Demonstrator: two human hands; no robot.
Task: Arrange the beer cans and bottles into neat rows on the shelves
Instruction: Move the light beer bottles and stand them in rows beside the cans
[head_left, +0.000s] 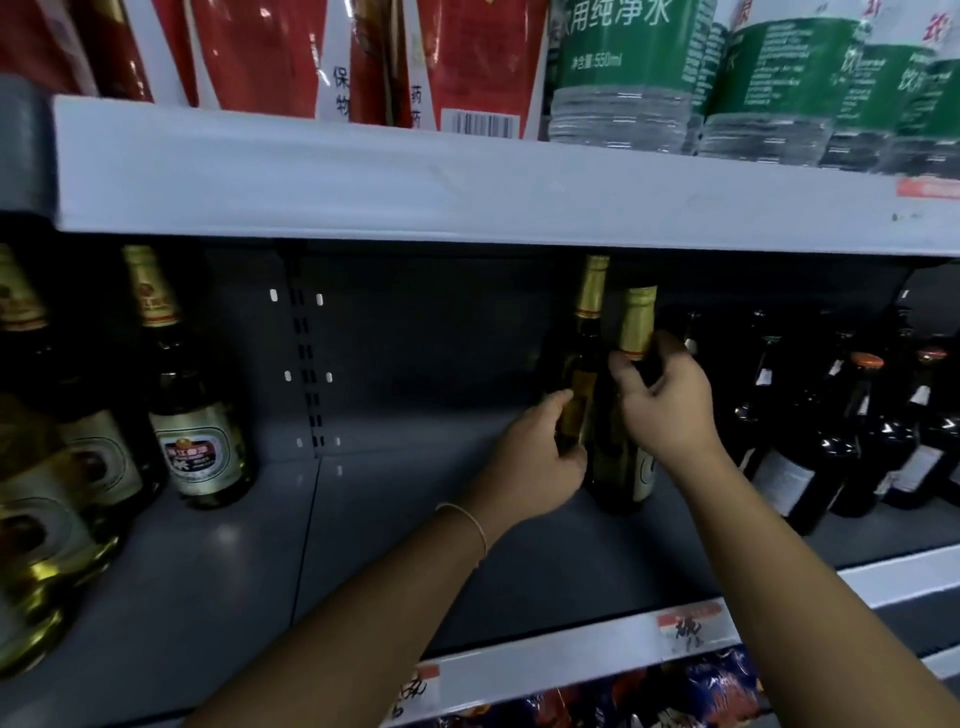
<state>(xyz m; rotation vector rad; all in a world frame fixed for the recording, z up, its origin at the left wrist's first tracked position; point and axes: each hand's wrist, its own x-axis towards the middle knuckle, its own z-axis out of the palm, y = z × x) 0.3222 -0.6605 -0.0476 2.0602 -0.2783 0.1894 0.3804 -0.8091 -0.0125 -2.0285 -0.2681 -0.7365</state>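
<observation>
Two gold-foil-necked green glass beer bottles are being handled on the grey metal middle shelf (218, 571), standing side by side, right of centre. The nearer green beer bottle (623, 467) is gripped at its neck, just under the gold foil, by the right hand (667, 400), fingers curled round it. The farther green beer bottle (584, 374) right behind it is held at the body by the left hand (535, 457), which is wrapped around the glass; a thin bracelet (470, 525) can be seen on that wrist. More of the same green beer bottles with cream labels (195, 415) are lined up at the shelf's far left, well apart from the pair. Dark brown bottles with orange caps (841, 441) are packed just to the right. On the upper shelf (415, 187), red-and-white packages (291, 57) and green-labelled clear water bottles (628, 73) are stocked.
</observation>
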